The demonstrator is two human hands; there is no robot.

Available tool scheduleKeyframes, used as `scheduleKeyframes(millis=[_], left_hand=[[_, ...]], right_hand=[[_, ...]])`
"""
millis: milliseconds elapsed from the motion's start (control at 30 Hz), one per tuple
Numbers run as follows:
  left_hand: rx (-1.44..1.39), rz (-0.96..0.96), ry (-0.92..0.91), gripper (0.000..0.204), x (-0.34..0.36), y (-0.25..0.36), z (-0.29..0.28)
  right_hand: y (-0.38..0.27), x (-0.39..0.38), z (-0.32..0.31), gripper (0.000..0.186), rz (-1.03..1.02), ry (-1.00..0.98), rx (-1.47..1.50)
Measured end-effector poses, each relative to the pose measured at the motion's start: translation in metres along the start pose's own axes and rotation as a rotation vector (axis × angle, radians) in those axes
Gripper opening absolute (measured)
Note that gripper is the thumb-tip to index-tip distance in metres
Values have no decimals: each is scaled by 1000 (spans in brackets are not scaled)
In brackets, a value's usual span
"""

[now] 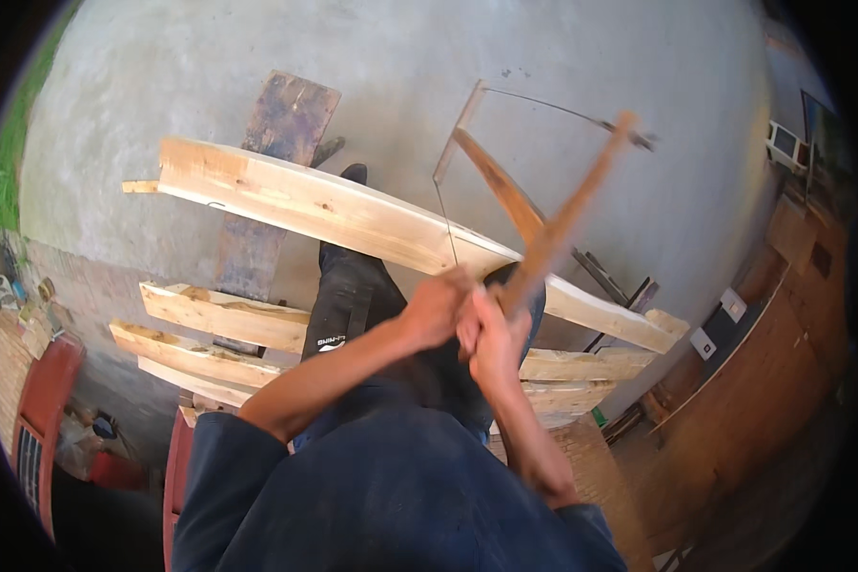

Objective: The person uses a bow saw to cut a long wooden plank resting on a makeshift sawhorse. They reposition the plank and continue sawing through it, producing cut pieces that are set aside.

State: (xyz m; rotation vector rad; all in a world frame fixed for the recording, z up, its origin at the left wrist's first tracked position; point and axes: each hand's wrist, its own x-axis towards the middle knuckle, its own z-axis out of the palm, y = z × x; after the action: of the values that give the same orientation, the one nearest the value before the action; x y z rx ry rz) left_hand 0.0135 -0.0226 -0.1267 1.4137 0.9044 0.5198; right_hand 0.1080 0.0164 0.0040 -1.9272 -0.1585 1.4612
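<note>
Gripped in the right hand (pixel 496 336), fingers closed firmly around the lower end of its near arm: a wooden frame saw (pixel 548 243). Just beside, the left hand (pixel 437 307), fingers curled in at the near end of the blade (pixel 445 217); too blurred to tell around what exactly. Near arm pointed up and away to the right; crossbar (pixel 498 183) slanted from there toward the far left, up to a shorter, greyish far arm. Blade roughly alongside the crossbar, running from the hands away and slightly left, over the far edge of a pale plank (pixel 315 202), just right of its middle. Worn, orange-brown wood on the near arm and crossbar, a thin dark cord (pixel 543 101) strung between the upper ends; near arm smeared by motion.

Long axis of the plank sloping from a squared far-left end down to a narrower near-right end. Freshly yellow, with small knots and a dark curved mark by the near edge toward the left end. Beneath the left half, crosswise on the grey floor (pixel 639 57), a stained brown board (pixel 291 107). Nearer than the plank's near edge, more pale planks (pixel 224 316).
</note>
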Motion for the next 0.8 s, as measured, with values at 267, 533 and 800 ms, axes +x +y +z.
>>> scheduleKeyframes(millis=[267,533,800], left_hand=[[-111,-330,-62,18,5,39,-12],[-68,-30,-5,33,2,-7,8],[-90,-13,-27,16,3,25,-7]], right_hand=[[1,-3,-6,41,-61,-15,19],[-4,-2,-1,37,51,6,14],[-10,-11,5,38,13,0,-70]])
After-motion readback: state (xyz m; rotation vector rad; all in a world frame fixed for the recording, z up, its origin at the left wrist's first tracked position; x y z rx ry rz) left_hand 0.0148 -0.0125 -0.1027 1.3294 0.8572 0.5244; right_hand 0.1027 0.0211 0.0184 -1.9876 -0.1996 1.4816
